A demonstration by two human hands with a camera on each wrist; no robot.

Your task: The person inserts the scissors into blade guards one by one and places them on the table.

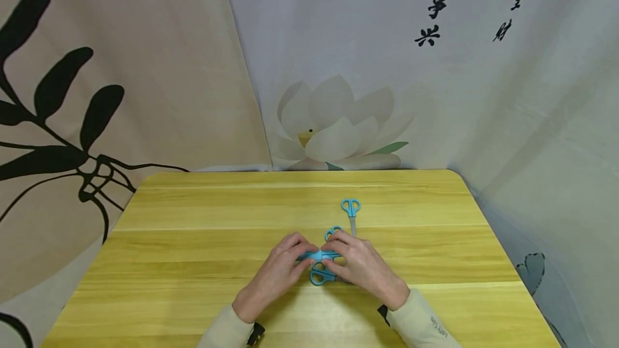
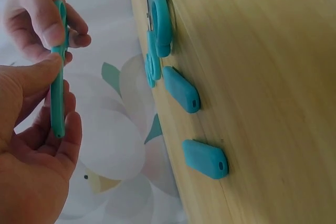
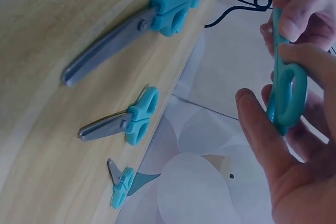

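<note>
Both hands hold one pair of blue-handled scissors above the table. Its blades do not show; a blue blade cap lies in line with the handles. My left hand pinches the cap between thumb and fingers. My right hand grips the handles, thumb and fingers close to the left hand's fingertips. Three more scissors lie uncapped on the table: the nearest pair, a middle pair and the farthest pair. In the head view the right hand partly hides the middle pair.
Two loose blue caps, one farther and one nearer, lie on the wooden table in the left wrist view. Behind the table's far edge hangs a printed curtain with a lotus and dark writing.
</note>
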